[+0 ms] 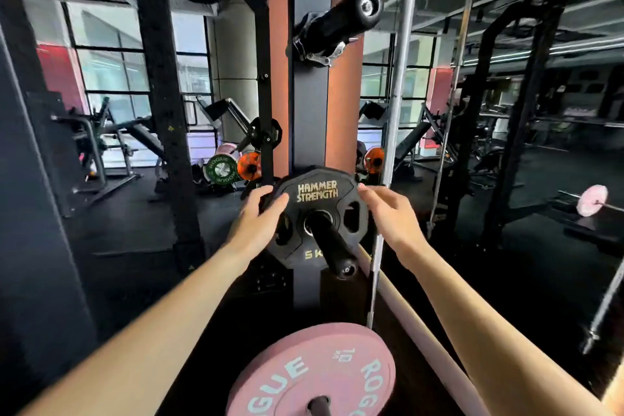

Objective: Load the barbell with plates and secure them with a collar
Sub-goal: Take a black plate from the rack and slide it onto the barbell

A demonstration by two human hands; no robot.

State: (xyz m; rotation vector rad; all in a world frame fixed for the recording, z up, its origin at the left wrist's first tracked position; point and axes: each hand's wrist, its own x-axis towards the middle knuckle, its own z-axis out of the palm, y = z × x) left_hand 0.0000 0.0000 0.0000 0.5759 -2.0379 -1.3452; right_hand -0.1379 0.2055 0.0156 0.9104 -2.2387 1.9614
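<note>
Both hands, left hand [261,213] & right hand [385,209], grasp the black 5 kg iron plate [319,199] by its upper rim, on rack peg [334,246]; rigid, light-ish, grip holes help.

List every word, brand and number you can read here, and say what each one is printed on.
"HAMMER STRENGTH": top of the black plate on the storage peg.
"5 K", the rest hidden by the peg: bottom of that plate.
"ROGUE", partly cut off, twice: pink plate.
"10", small print under it unreadable: pink plate.
"ROGUE", twice: green plate.
Orange plates: markings too blurred.
</note>
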